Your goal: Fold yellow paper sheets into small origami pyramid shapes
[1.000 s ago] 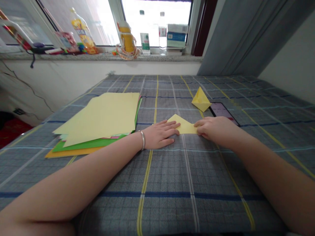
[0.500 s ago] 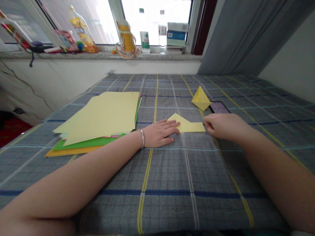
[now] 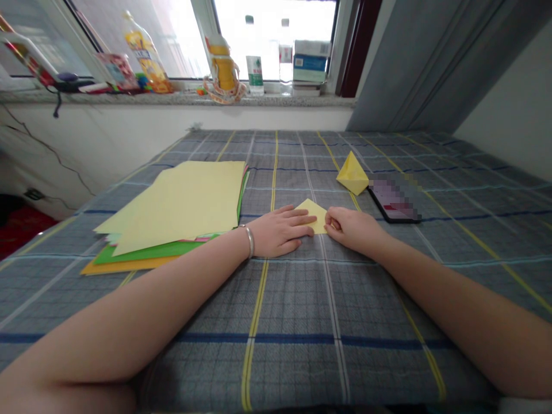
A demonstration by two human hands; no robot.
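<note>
A small piece of folded yellow paper (image 3: 312,210) with a pointed top lies flat on the checked cloth, between my two hands. My left hand (image 3: 282,231) is spread flat, its fingertips resting on the paper's left part. At the paper's right side, my right hand (image 3: 351,226) is closed, with thumb and curled fingers pressed together at the paper. The right strip of the paper is hidden by that hand. Beyond it stands a folded yellow paper shape (image 3: 352,173) with a peaked top, beside a black-edged phone (image 3: 394,199).
A stack of coloured paper sheets (image 3: 181,201), pale yellow on top, lies to the left. The grey checked cloth (image 3: 297,305) covers the surface. On the windowsill stand a drink bottle (image 3: 146,54), a yellow container (image 3: 223,66), clear bottles (image 3: 255,75) and boxes (image 3: 309,63).
My right hand has moved left along the folded paper, from its right end to near my left hand, uncovering the phone. My left hand has stayed nearly still.
</note>
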